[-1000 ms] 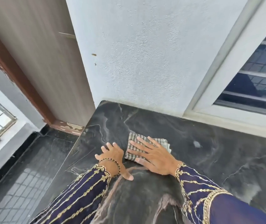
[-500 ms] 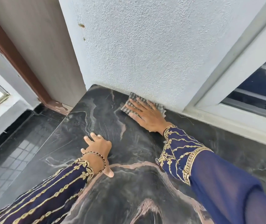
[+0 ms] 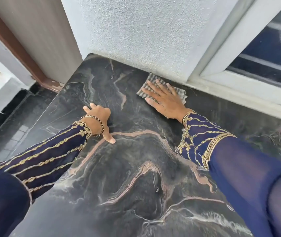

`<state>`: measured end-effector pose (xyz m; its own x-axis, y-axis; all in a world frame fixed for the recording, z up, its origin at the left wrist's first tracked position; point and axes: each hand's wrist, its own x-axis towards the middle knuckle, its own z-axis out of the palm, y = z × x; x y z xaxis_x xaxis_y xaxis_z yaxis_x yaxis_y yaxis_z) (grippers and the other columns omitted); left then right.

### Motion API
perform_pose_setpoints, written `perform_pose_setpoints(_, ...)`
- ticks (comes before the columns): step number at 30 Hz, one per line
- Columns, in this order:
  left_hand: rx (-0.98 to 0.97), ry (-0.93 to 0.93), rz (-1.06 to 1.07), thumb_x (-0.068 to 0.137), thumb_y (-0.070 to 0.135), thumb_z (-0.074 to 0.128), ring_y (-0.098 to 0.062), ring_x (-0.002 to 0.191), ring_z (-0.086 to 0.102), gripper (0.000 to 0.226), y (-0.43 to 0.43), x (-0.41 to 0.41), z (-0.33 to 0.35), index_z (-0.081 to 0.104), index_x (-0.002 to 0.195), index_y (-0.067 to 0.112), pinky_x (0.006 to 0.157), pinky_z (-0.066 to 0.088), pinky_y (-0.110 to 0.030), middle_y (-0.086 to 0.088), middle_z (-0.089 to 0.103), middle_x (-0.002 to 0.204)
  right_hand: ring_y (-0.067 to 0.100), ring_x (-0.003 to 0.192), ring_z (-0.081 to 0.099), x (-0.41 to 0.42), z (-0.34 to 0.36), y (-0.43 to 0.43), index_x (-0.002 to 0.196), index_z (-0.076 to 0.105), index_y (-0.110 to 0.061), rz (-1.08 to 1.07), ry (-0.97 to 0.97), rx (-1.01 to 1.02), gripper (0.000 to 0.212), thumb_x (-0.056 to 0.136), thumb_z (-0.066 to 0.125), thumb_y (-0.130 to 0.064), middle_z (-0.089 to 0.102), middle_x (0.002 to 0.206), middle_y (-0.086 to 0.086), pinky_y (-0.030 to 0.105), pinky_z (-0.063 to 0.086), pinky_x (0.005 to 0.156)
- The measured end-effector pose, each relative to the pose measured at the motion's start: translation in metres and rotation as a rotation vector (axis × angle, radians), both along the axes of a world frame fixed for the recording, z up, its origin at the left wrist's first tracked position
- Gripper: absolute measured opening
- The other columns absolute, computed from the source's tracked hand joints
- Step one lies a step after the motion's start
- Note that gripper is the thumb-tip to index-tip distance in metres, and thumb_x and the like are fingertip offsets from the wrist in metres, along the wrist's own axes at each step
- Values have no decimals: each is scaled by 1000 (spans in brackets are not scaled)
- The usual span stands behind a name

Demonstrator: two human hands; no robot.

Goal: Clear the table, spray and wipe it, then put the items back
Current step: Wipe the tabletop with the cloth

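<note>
A dark marble table (image 3: 136,177) with pink and white veins fills the lower view. A checked grey-and-white cloth (image 3: 179,91) lies flat on it at the far edge, touching the white wall. My right hand (image 3: 163,98) presses down on the cloth with fingers spread. My left hand (image 3: 100,120) rests flat on the bare table to the left, fingers apart, a beaded bangle on the wrist, holding nothing. Both arms wear dark blue sleeves with gold embroidery.
A rough white wall (image 3: 145,31) stands right behind the table. A white window frame (image 3: 238,77) runs along the far right edge. A door with a brown frame (image 3: 25,53) is at the left, above a dark tiled floor (image 3: 16,127).
My right hand has slid the cloth to the right along the wall edge. My left hand has stayed planted on the table.
</note>
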<state>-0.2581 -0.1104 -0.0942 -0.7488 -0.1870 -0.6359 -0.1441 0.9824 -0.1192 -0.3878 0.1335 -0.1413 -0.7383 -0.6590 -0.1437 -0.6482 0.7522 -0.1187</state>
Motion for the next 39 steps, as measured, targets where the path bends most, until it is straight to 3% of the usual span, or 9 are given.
perform_pose_setpoints(5,68,91,25,42,60,87,-47,133,35,115,2,19,18,45,125,-7,111,31,-58,-28,48,133,17,158,1,83,-3,3,159,14,-48,43,68,-2,57,103,10,-61,4,171,-14,50,1,127)
perform_pose_setpoints(8,153,313,53,53,58,85,-39,126,44,103,2,51,19,43,129,2,102,42,-53,-20,45,134,17,158,6,140,-7,4,158,20,-47,42,105,-15,52,107,21,-56,10,170,-13,50,7,127)
perform_pose_setpoints(12,216,560,-97,92,33,56,-28,145,25,59,24,129,6,35,141,6,116,25,-47,-15,28,155,19,158,9,219,-11,5,156,27,-47,64,121,-55,50,107,25,-55,17,169,-11,51,9,127)
perform_pose_setpoints(16,381,683,-63,98,20,42,-27,142,33,42,42,209,-4,45,138,5,116,28,-45,-14,38,151,18,158,9,299,-16,6,155,30,-48,94,121,-63,49,108,23,-56,18,169,-11,51,13,126)
perform_pose_setpoints(21,413,641,-55,100,21,39,-25,144,31,42,53,275,-4,43,140,7,118,26,-46,-12,36,153,20,158,9,392,-14,9,155,31,-47,152,80,-80,49,107,25,-57,19,169,-11,53,15,125)
perform_pose_setpoints(28,409,549,-106,100,29,40,-20,147,23,44,64,307,-2,43,140,11,119,21,-43,-7,30,156,19,159,-2,463,-2,53,159,21,-45,266,34,-29,51,109,23,-53,8,171,-10,54,8,127)
perform_pose_setpoints(35,445,497,-140,100,34,40,-17,148,21,47,79,298,-6,41,142,15,120,17,-40,-3,28,157,14,158,-5,434,6,101,160,16,-43,241,-60,18,51,110,20,-52,2,171,-14,48,0,127)
perform_pose_setpoints(39,470,458,-164,98,30,43,-17,148,19,48,93,276,-9,39,144,16,121,15,-39,-2,28,158,9,156,-16,385,10,108,159,6,-49,149,-119,37,52,108,11,-57,-10,169,-20,41,-16,125)
